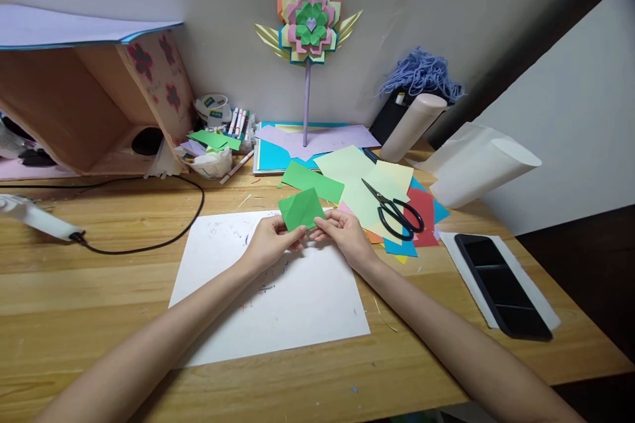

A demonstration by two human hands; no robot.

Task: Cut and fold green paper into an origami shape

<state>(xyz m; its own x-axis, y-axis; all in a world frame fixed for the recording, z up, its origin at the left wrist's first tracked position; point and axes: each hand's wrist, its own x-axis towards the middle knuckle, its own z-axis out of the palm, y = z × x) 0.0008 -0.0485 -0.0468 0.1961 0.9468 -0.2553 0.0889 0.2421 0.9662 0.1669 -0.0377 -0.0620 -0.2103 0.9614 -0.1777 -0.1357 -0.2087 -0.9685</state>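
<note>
A small green paper square [299, 209], with a faint crease across it, is held up between both hands. My left hand [274, 239] pinches its lower left edge between thumb and fingers. At the lower right corner, my right hand [342, 232] grips the same square with thumb on top and fingers behind. Below the hands lies a white sheet of paper [297, 304] with scattered coloured marks. Just behind the square is a green paper strip [315, 182]. Scissors with black handles [397, 215] rest on pale yellow paper [347, 178] to the right.
A paper flower [311, 24] on a purple stem stands at the back wall. Left are an open cardboard box [99, 106], a tub of scraps [213, 162] and a white tool with black cable [40, 217]. A black tray [501, 284] and paper rolls [414, 125] are right.
</note>
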